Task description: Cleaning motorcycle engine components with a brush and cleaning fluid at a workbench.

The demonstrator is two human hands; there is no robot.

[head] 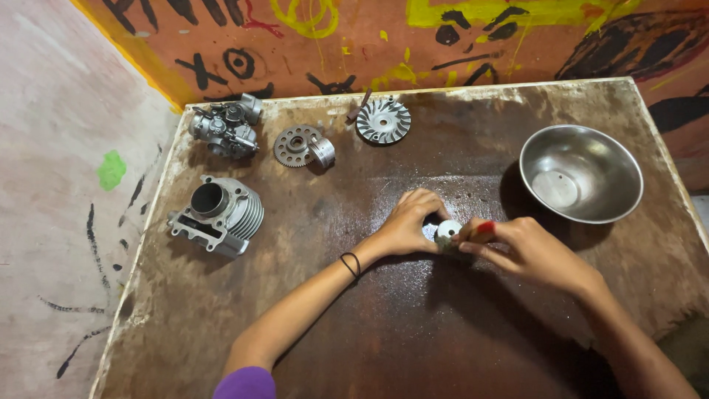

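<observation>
The left hand (410, 222) curls over one small silver toothed gear (446, 232), fingers closed on its far side, holding it just above the middle of the surface (443, 340). The right hand (521, 247) meets it from the other side, its fingers pinched narrow on one small tool with a wooden handle and a red mark (480, 231), whose tip touches the gear. A thin black band (351, 264) circles the left wrist, and a purple sleeve (246, 384) shows at the bottom edge.

To the right of the hands, well apart, stands one steel bowl (580, 173), upright. Along the far edge of the surface lie four metal engine parts: one finned round fan wheel (383, 120), one flat toothed ring with a short cylinder against it (303, 146), one carburettor (227, 127) in the far left corner, and, nearer on the left, one finned cylinder block (218, 213) lying on its side, bore facing the far left. One small dark brush-like piece (359, 108) lies just beside the fan wheel.

The surface is a worn, dark brown board, set against an orange painted wall (310, 44).
</observation>
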